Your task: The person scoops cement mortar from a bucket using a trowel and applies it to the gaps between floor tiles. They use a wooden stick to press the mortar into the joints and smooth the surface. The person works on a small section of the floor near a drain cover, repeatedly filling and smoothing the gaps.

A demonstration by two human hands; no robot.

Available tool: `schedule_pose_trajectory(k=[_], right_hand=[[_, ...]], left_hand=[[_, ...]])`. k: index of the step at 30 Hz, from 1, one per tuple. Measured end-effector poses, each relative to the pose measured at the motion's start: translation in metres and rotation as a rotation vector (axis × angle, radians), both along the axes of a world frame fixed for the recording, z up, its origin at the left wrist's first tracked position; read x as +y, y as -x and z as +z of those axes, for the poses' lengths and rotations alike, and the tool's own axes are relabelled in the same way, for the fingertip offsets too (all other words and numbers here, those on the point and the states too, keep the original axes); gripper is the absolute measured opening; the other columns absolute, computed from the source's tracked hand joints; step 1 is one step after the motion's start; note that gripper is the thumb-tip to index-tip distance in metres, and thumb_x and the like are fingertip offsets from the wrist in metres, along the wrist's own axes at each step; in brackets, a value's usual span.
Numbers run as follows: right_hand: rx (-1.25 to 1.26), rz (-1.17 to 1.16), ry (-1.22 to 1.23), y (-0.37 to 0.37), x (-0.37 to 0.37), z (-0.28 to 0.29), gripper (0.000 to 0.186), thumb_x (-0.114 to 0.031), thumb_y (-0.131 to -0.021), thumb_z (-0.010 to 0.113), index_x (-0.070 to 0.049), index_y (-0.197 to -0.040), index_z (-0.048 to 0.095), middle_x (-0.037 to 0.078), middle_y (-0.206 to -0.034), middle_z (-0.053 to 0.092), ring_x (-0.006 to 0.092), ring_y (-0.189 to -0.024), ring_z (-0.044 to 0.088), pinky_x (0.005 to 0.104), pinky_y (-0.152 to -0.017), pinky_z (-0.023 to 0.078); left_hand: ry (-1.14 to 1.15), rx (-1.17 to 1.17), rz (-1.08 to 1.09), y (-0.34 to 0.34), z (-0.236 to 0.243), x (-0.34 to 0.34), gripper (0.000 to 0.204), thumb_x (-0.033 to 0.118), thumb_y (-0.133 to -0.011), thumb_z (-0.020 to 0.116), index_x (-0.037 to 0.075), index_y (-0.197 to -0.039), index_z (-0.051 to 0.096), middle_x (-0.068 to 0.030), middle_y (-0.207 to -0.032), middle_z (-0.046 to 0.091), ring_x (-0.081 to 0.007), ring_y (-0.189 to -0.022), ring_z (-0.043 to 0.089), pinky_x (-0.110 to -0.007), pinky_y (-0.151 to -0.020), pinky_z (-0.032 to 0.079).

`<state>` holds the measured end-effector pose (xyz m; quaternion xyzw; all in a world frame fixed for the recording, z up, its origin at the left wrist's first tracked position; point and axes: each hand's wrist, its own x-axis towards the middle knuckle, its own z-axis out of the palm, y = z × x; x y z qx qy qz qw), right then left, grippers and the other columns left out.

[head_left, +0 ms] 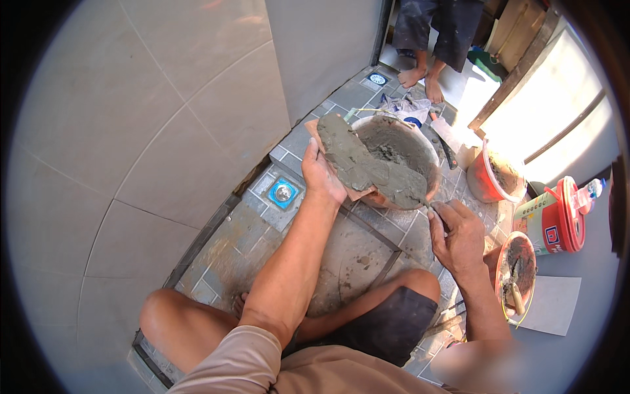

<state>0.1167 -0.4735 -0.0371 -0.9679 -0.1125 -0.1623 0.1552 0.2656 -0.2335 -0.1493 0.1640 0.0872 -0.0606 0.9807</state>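
My left hand [323,174] holds a tan tile strip [312,131] from below and the side, heaped with wet grey mortar [351,153]. At the right end of the mortar, my right hand [453,233] grips a thin-necked trowel, whose blade [410,187] is coated in mortar over the wide bucket. That bucket [431,148] has grey mortar inside and sits just beyond my hands. I sit cross-legged on small grey floor tiles.
Beside the tiled wall [164,98] is a drain [284,194]. A person's bare feet [420,79] stand at the doorway. Rags [403,105] and a putty knife [446,134] lie behind the bucket. On the right are a red pail [485,180], lidded tub [545,223], small bucket [508,269] and square tile [554,305].
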Motion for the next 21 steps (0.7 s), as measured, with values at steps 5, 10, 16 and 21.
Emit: schedule_pose_trajectory(k=[5, 10, 16, 21], right_hand=[[-0.04, -0.025, 0.002, -0.011, -0.002, -0.002, 0.014, -0.014, -0.091, 0.073, -0.005, -0.102, 0.075, 0.016, -0.083, 0.063, 0.0388, -0.076, 0.066, 0.0487, -0.067, 0.052], [-0.073, -0.056, 0.073, -0.017, 0.013, -0.006, 0.013, -0.014, -0.092, 0.072, -0.005, -0.102, 0.074, 0.016, -0.087, 0.065, 0.0387, -0.08, 0.067, 0.0491, -0.071, 0.053], [0.032, -0.259, 0.267, -0.046, -0.008, -0.03, 0.022, -0.023, -0.1, 0.064, -0.004, -0.102, 0.074, 0.019, -0.096, 0.069, 0.0428, -0.09, 0.069, 0.053, -0.076, 0.054], [0.227, -0.327, 0.228, -0.093, -0.01, -0.033, 0.032, -0.03, -0.1, 0.06, -0.002, -0.103, 0.076, 0.028, -0.099, 0.074, 0.048, -0.095, 0.072, 0.0559, -0.084, 0.056]], left_hand=[[0.023, -0.026, -0.01, -0.001, 0.003, -0.004, 0.063, 0.05, -0.109, 0.036, 0.006, -0.15, 0.053, -0.0178, -0.144, 0.062, -0.0364, -0.132, 0.058, -0.051, -0.115, 0.044], [0.069, -0.096, -0.013, 0.007, 0.001, 0.006, 0.064, 0.054, -0.108, 0.037, 0.007, -0.148, 0.055, -0.0175, -0.14, 0.065, -0.0352, -0.127, 0.061, -0.05, -0.113, 0.046], [0.103, -0.009, 0.016, 0.038, -0.002, 0.013, 0.067, 0.054, -0.109, 0.032, 0.006, -0.152, 0.05, -0.0187, -0.146, 0.06, -0.0374, -0.13, 0.06, -0.053, -0.115, 0.045], [0.115, -0.036, 0.061, 0.091, -0.038, 0.048, 0.064, 0.053, -0.111, 0.032, 0.011, -0.156, 0.048, -0.0188, -0.148, 0.059, -0.0374, -0.132, 0.059, -0.054, -0.114, 0.046]])
